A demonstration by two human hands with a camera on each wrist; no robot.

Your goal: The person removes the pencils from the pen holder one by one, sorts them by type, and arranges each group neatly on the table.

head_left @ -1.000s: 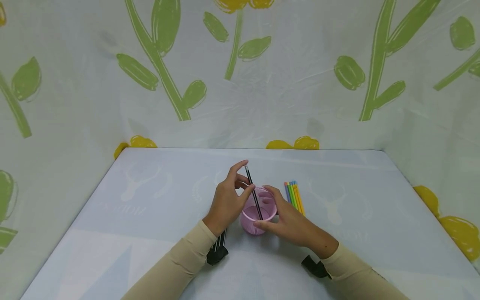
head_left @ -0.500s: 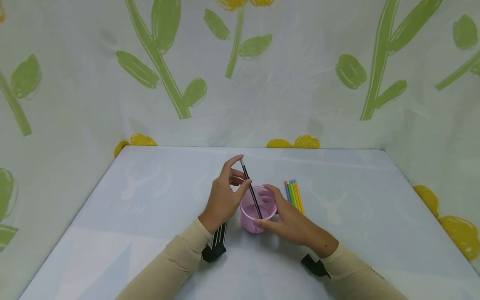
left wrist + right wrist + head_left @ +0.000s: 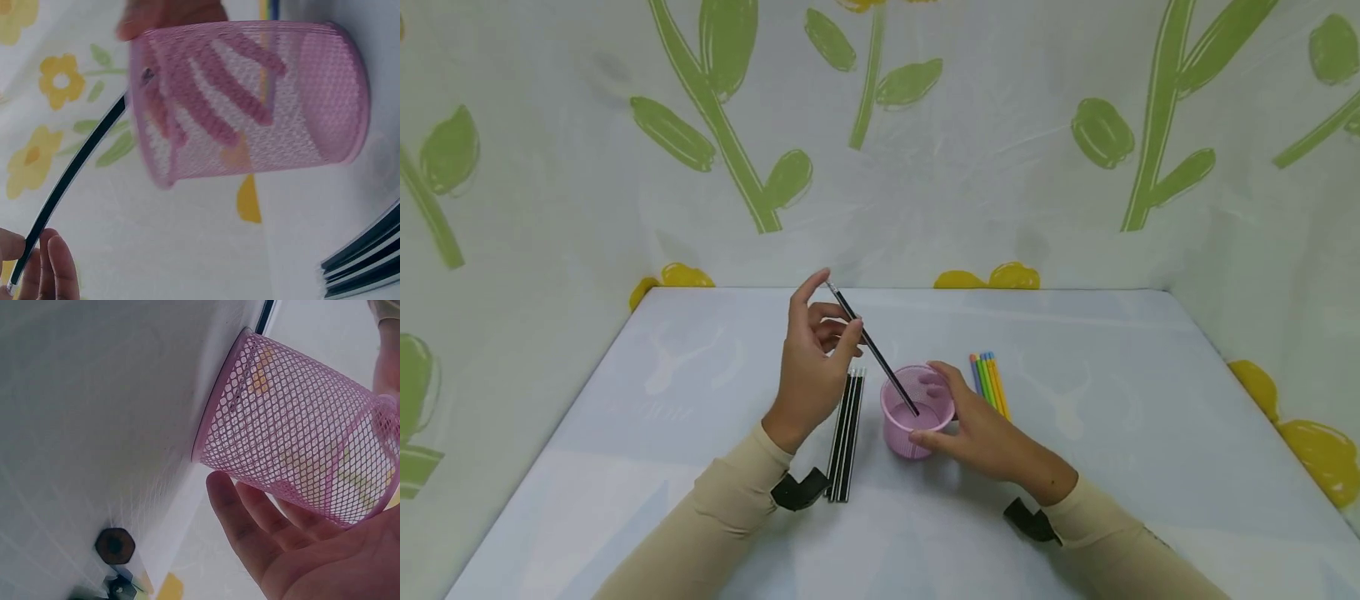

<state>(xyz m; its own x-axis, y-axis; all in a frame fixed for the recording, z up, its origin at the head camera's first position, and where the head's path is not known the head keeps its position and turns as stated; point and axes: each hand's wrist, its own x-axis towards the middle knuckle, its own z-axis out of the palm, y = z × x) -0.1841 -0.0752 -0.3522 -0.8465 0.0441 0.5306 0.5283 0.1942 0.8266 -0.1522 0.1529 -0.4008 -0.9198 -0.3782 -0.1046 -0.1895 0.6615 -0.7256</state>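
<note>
My left hand pinches a black pencil near its upper end, with the index fingertip at the very top. The pencil slants down to the right, and its lower end is at the mouth of a pink mesh pencil cup. In the left wrist view that end shows through the mesh just inside the rim. My right hand holds the upright cup from the right, thumb at the near rim and fingers round the far side. Only the pencil's lower tip is inside the cup.
Several black pencils lie side by side on the white table, left of the cup. A row of coloured pencils lies right of it, partly hidden by my right hand. Behind the table stands a flower-patterned wall.
My left hand has moved up and to the left, drawing the pencil upward and tilting it more. The black pencils on the table are now less covered. My right hand stays on the cup.
</note>
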